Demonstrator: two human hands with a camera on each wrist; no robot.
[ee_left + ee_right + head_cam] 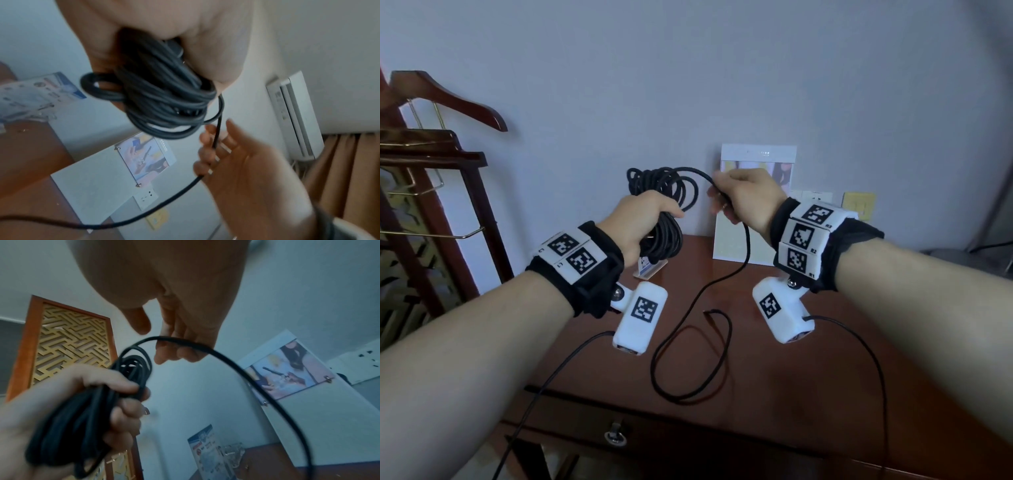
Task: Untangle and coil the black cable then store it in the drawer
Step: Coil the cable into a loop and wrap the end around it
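My left hand [643, 219] grips a bundle of coiled black cable [664, 192] above the back of the wooden table [774, 359]. The same coil [164, 100] fills the left wrist view, and in the right wrist view the left fingers [123, 402] wrap round it. My right hand [743, 195], just right of the coil, holds the free strand [236, 363] in its curled fingers. From there the strand drops to the table, makes a wide loop [688, 380] and ends at a plug [709, 312]. A drawer front with a ring pull [615, 437] sits below the table edge, closed.
A dark wooden coat stand [431, 161] stands at the left. A white picture board [756, 205] leans on the wall behind the table, with wall sockets [815, 197] beside it. A small card stand [650, 269] sits under the coil. Thin camera leads [873, 359] hang from both wrists.
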